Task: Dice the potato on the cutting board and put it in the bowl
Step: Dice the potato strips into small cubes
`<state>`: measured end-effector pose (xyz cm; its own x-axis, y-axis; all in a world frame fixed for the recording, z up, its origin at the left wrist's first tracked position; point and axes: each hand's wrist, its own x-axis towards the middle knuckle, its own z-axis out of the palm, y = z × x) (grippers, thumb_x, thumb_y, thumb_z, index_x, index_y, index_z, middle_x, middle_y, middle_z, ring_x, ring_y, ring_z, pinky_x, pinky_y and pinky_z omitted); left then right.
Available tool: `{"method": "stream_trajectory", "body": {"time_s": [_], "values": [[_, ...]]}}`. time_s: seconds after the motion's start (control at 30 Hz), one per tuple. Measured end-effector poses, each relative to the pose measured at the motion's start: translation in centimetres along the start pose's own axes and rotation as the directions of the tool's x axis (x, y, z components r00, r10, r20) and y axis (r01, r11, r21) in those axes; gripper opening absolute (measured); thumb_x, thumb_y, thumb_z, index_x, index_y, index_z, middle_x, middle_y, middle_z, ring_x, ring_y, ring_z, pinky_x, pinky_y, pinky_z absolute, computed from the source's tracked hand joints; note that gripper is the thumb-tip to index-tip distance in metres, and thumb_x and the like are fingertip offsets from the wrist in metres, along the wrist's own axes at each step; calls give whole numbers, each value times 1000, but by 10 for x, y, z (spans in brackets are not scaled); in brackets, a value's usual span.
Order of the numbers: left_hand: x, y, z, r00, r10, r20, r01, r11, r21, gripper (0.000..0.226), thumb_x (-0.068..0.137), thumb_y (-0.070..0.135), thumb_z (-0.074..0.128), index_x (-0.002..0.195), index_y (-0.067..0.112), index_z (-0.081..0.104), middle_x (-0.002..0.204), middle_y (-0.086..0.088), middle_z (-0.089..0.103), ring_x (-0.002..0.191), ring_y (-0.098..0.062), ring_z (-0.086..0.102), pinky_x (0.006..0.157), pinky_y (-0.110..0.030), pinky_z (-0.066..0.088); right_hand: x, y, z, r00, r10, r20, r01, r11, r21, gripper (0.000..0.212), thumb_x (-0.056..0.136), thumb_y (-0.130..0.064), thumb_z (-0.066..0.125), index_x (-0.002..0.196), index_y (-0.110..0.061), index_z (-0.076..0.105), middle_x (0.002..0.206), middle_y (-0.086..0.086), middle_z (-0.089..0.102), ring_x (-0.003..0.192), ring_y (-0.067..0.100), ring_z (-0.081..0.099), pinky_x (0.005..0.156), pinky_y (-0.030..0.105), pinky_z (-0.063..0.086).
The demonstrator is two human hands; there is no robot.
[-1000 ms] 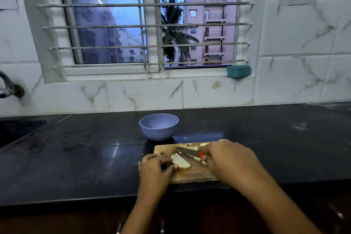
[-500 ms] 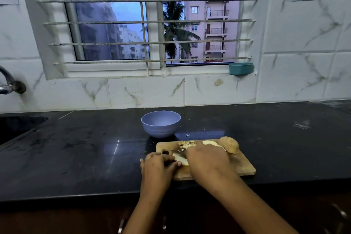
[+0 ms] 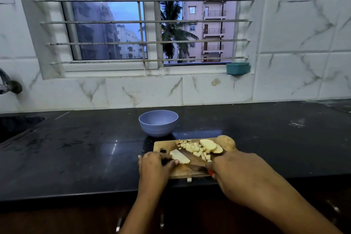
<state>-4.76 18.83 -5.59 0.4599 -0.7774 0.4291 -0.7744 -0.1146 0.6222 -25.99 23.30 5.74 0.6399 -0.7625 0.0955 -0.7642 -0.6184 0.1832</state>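
A wooden cutting board (image 3: 182, 173) lies near the front edge of the black counter. My left hand (image 3: 154, 167) pinches a pale potato slice (image 3: 180, 156) at the board's left. My right hand (image 3: 235, 175) grips a red-handled knife (image 3: 197, 165), whose blade lies just right of that slice. A pile of potato dice (image 3: 195, 149) sits mid-board. Two cut slices (image 3: 209, 145) and an unpeeled potato piece (image 3: 226, 142) rest at the far right corner. The lilac bowl (image 3: 158, 122) stands just behind the board, and I see nothing inside it.
One small potato bit (image 3: 189, 180) lies on the counter by the board's front edge. A sink (image 3: 17, 125) and tap (image 3: 7, 85) are at the far left. A teal container (image 3: 237, 68) sits on the window sill. Marble tiles back the counter.
My right hand has drawn back toward me and to the right with the knife, uncovering the diced pile and the slices. My left hand stays on the slice.
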Motion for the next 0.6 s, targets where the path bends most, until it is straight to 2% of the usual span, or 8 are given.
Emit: {"method": "stream_trajectory", "body": {"time_s": [0.03,0.1,0.2,0.3,0.37,0.47,0.6], "values": [[-1,1,-1,1000,1,-6,-1,1000,-5,32,77,47,71,104,30,72,111,9,67,115,-9,51,116,-39,4,-3,2,1,1000,10,-9,-9,1000,8,23,96,-16,45,109,-23,62,87,-3,56,73,16,47,52,24,31],[-1,3,-3,1000,12,-3,-12,1000,-13,31,77,46,72,103,30,72,111,10,67,115,-10,52,116,-40,7,-6,6,3,999,23,-27,-22,999,36,25,97,-17,44,112,-26,61,91,-3,57,75,16,51,57,26,39],[-5,7,-9,999,32,5,-32,999,-26,33,77,44,72,106,29,70,113,10,66,113,-13,52,113,-44,22,-6,14,5,997,34,-63,-28,995,98,31,100,-25,40,123,-31,58,106,-1,60,85,17,57,67,31,44],[-11,7,-13,995,96,-14,-96,990,-100,36,79,36,72,114,26,67,110,9,64,109,-11,51,95,-29,37,-6,22,10,994,56,-90,-38,982,184,34,101,-36,37,131,-34,53,115,-3,59,98,17,58,72,30,46],[-16,7,-14,991,131,-23,-132,985,-113,36,81,34,71,116,26,65,111,11,61,109,-9,47,86,-21,35,-7,23,15,990,93,-107,-62,964,258,35,101,-39,37,135,-42,47,118,-6,58,100,14,56,75,29,47],[-19,9,-14,990,143,-11,-143,987,-70,37,82,37,69,117,27,64,119,10,60,117,-11,44,98,-26,35,-5,24,26,979,159,-124,-107,931,349,38,101,-42,35,138,-48,38,122,-8,56,99,12,58,76,28,50],[-17,19,-14,995,78,64,-81,995,52,46,84,53,60,125,32,56,128,10,55,124,-14,38,107,-33,27,-7,26,32,966,210,-149,-128,893,431,38,101,-42,34,138,-50,38,121,-11,54,94,10,58,74,26,50]]}}
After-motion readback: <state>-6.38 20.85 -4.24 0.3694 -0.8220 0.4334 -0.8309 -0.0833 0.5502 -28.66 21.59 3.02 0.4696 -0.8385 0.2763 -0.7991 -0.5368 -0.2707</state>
